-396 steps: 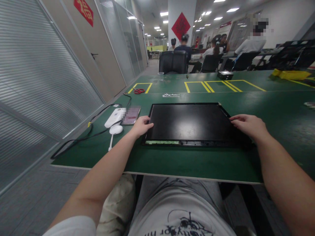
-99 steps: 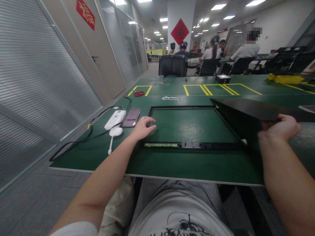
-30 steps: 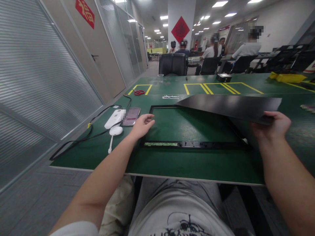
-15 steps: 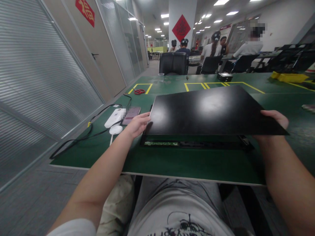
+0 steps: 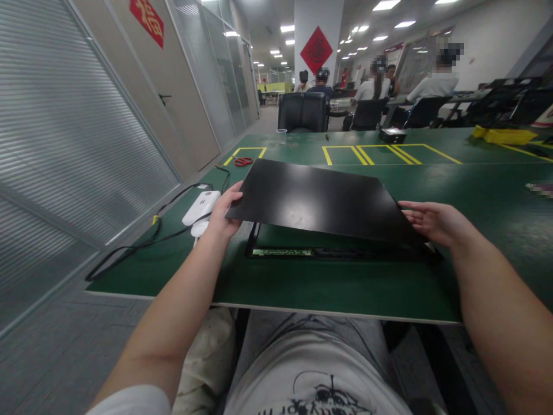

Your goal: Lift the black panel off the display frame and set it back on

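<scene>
Shirt (image 5: 319,374) nearest of all, white with dark print, and right past it comes the near edge of the green surface (image 5: 328,297). Just in from that edge a black frame (image 5: 345,254) lies flat, a green strip (image 5: 283,252) showing along the left half of its near bar. And here's the action: a dark, glossy panel (image 5: 315,199) slants above that frame, left side up in the air, right side dipping to the frame's right bar; whether those two touch, can't tell from here. Left hand (image 5: 227,210) has it, fingers grasping the panel's left edge, thumb over the top! At the other end, the right hand (image 5: 432,222) is at the panel's right edge, fingers loosely extended; whether they grip at all, can't tell. By the surface's left edge, a round white piece (image 5: 199,229) peeps out just beside the left hand, a white device (image 5: 201,207) right beyond it, and a black cable (image 5: 138,246) runs down towards the near left corner. Deeper now: red-handled scissors (image 5: 243,162) up the left edge, yellow tape lines (image 5: 345,154) short of the far edge, then, along that far edge, a clear cup (image 5: 281,136) towards the far left corner, a black box (image 5: 392,136) further along and a yellow item (image 5: 505,136) further right. Beyond, a black chair (image 5: 302,110), seated people (image 5: 434,86), and a red diamond sign (image 5: 316,51) on a pillar (image 5: 317,14).
</scene>
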### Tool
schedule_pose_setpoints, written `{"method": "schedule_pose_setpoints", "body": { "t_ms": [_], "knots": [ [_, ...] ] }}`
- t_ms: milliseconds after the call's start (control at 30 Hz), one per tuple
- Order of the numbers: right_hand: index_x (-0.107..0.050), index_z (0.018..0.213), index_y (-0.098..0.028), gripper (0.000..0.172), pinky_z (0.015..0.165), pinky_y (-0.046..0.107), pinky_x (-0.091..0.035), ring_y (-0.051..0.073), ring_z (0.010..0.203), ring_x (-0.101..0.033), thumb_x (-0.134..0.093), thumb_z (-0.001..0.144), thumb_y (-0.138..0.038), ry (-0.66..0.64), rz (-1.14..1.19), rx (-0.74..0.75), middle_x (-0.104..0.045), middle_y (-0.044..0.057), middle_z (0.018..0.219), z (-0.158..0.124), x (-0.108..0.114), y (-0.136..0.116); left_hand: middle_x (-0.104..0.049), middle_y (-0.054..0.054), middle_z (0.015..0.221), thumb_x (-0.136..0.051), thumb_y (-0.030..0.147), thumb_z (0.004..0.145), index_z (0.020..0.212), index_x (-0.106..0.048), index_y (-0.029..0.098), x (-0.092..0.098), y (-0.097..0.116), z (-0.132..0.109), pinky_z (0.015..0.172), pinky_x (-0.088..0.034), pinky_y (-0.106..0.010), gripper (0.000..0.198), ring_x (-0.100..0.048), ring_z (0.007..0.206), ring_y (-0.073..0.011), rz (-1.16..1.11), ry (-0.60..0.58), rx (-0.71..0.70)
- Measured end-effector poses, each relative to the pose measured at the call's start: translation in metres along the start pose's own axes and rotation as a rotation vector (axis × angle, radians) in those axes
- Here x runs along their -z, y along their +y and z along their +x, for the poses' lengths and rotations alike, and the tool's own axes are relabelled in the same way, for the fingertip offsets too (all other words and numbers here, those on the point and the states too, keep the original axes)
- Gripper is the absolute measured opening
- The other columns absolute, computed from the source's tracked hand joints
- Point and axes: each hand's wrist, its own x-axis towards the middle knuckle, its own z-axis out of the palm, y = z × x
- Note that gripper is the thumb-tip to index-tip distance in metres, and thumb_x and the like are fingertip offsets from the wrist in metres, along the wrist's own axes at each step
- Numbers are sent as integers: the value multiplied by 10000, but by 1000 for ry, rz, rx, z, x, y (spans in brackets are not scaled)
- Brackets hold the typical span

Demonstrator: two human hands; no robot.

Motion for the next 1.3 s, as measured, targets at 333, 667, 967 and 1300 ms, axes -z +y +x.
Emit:
{"method": "schedule_pose_setpoints", "body": {
  "t_ms": [333,667,967,1300],
  "knots": [
    [-650,1037,-174,306,308,150,-196,56,390,-259,-634,731,-170,146,-72,114,-732,150,759,6,5,6,-760,-59,1054,-719,218,617,1183,-661,163,-2,-11,-2,788,-561,-304,572,-704,898,-205,6,-11,0],
    [-619,1039,-179,225,328,164,-197,58,397,-260,-573,821,-212,211,-176,153,-705,132,745,2,1,7,-736,-24,881,-761,142,560,1115,-634,151,-11,-18,-10,712,-516,-280,570,-668,750,-166,-7,25,93],
    [-580,1065,-193,218,362,180,-188,56,415,-231,-538,877,-293,161,-222,122,-704,133,810,1,-1,7,-720,-5,810,-738,109,532,1047,-652,145,-12,-15,-8,637,-500,-255,523,-644,692,-152,-52,91,83],
    [-564,1056,-195,217,380,187,-189,57,429,-228,-540,871,-306,173,-207,134,-698,129,831,1,0,6,-732,-6,816,-751,100,539,1030,-637,160,-19,-15,-13,650,-502,-259,508,-644,678,-144,-48,102,112]
  ]
}}
